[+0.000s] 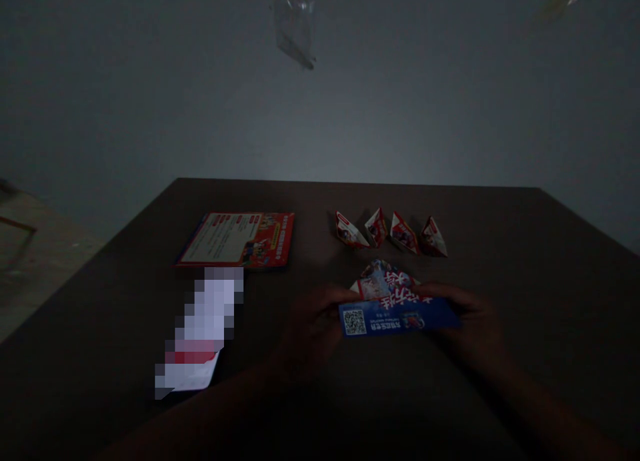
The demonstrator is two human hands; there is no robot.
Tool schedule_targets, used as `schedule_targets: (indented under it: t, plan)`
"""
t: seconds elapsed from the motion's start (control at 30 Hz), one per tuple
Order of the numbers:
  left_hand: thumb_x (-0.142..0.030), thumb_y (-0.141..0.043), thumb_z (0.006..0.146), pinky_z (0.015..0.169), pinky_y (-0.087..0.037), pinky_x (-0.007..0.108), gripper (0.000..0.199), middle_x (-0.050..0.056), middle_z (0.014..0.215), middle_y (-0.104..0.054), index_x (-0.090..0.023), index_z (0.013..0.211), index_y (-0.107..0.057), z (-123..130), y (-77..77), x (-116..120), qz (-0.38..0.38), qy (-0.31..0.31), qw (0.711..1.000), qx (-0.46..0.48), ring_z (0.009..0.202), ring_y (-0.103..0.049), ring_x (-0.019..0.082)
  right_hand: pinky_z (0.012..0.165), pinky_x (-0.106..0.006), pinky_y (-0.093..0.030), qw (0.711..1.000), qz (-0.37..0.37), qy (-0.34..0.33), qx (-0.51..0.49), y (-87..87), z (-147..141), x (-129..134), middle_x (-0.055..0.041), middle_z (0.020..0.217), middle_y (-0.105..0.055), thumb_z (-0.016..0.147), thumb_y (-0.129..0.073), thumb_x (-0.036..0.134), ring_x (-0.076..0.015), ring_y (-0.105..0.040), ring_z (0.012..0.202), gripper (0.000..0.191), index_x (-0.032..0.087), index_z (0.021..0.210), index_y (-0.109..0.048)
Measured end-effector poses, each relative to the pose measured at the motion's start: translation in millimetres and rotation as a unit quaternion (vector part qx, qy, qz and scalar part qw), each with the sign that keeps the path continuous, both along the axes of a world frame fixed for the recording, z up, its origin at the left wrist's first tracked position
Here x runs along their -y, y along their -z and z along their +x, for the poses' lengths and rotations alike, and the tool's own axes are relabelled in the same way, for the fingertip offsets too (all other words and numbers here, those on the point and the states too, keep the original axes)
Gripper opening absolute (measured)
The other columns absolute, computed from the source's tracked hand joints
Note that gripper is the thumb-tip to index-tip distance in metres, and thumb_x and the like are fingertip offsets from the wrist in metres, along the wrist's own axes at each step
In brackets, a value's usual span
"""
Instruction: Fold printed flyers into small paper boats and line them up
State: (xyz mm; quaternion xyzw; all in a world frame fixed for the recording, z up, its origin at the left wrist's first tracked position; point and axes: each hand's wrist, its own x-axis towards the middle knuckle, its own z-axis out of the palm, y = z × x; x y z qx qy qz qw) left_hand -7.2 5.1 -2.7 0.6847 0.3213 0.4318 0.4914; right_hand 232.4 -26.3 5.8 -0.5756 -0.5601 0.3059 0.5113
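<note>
Clear plastic bag (296, 21) up by wall, contents can't tell. Four small folded papers (403, 234) on counter (280, 401); one printed sheet (400, 314), partly folded, just nearer, gripped by both hands, left (317, 324) and right (467, 321).

The head view looks forward and down over the bench (280, 408) from its near edge, close above the hands, facing the wall (400, 101) beyond its far edge.

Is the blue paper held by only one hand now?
No, the left hand and the right hand both hold the blue paper, one at each side.
</note>
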Motion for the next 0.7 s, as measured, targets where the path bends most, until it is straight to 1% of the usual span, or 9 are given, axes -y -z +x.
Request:
schedule_targets:
  t: [0.1,0.2,0.27,0.37,0.5,0.6,0.7]
  plan:
    - [-0.010,-0.063,0.077,0.069,-0.047,0.024,0.028,0.005,0.093,-0.066,-0.018,0.104,-0.063,1.7,-1.3,1.5,0.073,0.009,0.997,-0.002,0.082,-0.063,0.016,0.063,-0.028,-0.059,1.000,0.005,-0.019,-0.004,-2.6,-0.5,-0.5,-0.0047,0.082,-0.077,0.056,-0.077,0.014,-0.0235,-0.072,0.072,0.025,0.023,0.079,-0.076]
    - [-0.012,-0.067,0.075,0.066,-0.048,0.023,0.029,0.006,0.093,-0.066,-0.017,0.103,-0.063,2.3,-3.5,1.6,0.101,-0.004,0.995,-0.004,0.080,-0.064,0.016,0.059,-0.025,-0.059,0.999,0.017,-0.042,-0.013,-6.1,0.3,-1.0,-0.0041,0.078,-0.077,0.053,-0.080,0.013,-0.0223,-0.072,0.068,0.026,0.024,0.076,-0.076]
    - [-0.014,-0.068,0.075,0.067,-0.049,0.024,0.027,0.007,0.093,-0.067,-0.018,0.101,-0.064,1.9,-4.8,1.8,0.099,-0.020,0.995,-0.010,0.080,-0.065,0.016,0.055,-0.024,-0.058,0.998,0.021,-0.064,-0.019,-9.1,0.3,-1.1,-0.0040,0.074,-0.077,0.051,-0.082,0.015,-0.0216,-0.072,0.063,0.026,0.025,0.075,-0.076]
    - [-0.017,-0.070,0.074,0.070,-0.051,0.027,0.023,0.007,0.093,-0.069,-0.020,0.097,-0.067,1.1,-5.6,2.5,0.093,-0.034,0.995,-0.032,0.083,-0.065,0.018,0.052,-0.025,-0.058,0.995,0.016,-0.097,-0.019,-13.4,-0.8,-1.4,-0.0058,0.074,-0.076,0.051,-0.085,0.023,-0.0223,-0.071,0.060,0.024,0.025,0.074,-0.077]
    - [-0.023,-0.073,0.072,0.068,-0.052,0.027,0.020,0.007,0.089,-0.071,-0.020,0.092,-0.071,0.4,-3.0,3.2,0.087,-0.022,0.995,-0.044,0.080,-0.067,0.020,0.054,-0.027,-0.059,0.990,0.010,-0.140,-0.012,-15.9,-1.6,-1.8,-0.0078,0.075,-0.076,0.054,-0.085,0.035,-0.0230,-0.071,0.061,0.026,0.024,0.076,-0.077]
    - [-0.026,-0.070,0.075,0.068,-0.052,0.027,0.018,0.008,0.090,-0.072,-0.021,0.093,-0.072,-1.2,-0.3,3.3,0.082,-0.016,0.996,-0.039,0.078,-0.068,0.019,0.056,-0.027,-0.059,0.987,0.016,-0.158,-0.020,-16.5,-1.2,-1.9,-0.0080,0.077,-0.076,0.059,-0.083,0.037,-0.0231,-0.072,0.063,0.023,0.025,0.077,-0.078]
    - [-0.028,-0.067,0.078,0.069,-0.052,0.027,0.018,0.007,0.091,-0.072,-0.022,0.094,-0.072,-2.8,0.5,3.5,0.081,-0.014,0.996,-0.027,0.080,-0.068,0.020,0.057,-0.026,-0.059,0.985,0.031,-0.164,-0.034,-17.1,-0.8,-1.8,-0.0071,0.077,-0.076,0.062,-0.081,0.033,-0.0225,-0.072,0.065,0.017,0.026,0.077,-0.078]
